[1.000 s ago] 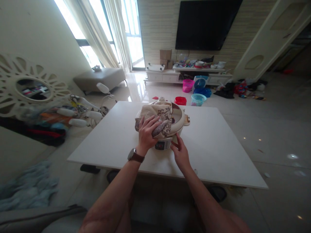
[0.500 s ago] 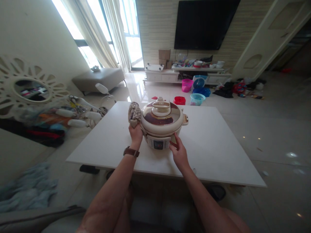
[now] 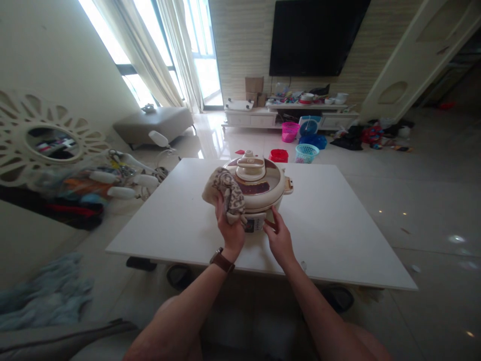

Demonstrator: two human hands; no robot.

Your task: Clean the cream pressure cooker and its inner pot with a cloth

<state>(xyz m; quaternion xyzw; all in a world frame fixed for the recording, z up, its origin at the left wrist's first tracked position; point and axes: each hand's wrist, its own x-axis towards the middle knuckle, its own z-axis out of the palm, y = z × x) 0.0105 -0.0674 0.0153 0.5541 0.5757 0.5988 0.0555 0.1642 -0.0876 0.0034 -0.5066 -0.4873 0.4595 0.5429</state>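
A cream electric pressure cooker (image 3: 276, 195) with a brown-patterned lid top stands upright on the white table (image 3: 326, 225). My left hand (image 3: 230, 230), with a brown-strapped watch at the wrist, is closed on a bunched patterned cloth (image 3: 231, 193). The cloth lies against the cooker's front left side and hides part of the lid edge and of the control panel (image 3: 255, 223). At the front right, my right hand (image 3: 278, 235) grips the cooker's body beside the panel, fingers under the lid rim.
Beyond the table, a red bin (image 3: 278, 156), a light blue basket (image 3: 306, 153) and a pink basket (image 3: 290, 131) stand on the floor. White lamp arms (image 3: 124, 192) reach near the table's left edge. Black slippers (image 3: 179, 277) lie below the front edge.
My left hand has brought the cloth from the cooker's left side round to its front left, covering part of the panel. My right hand keeps its place on the cooker.
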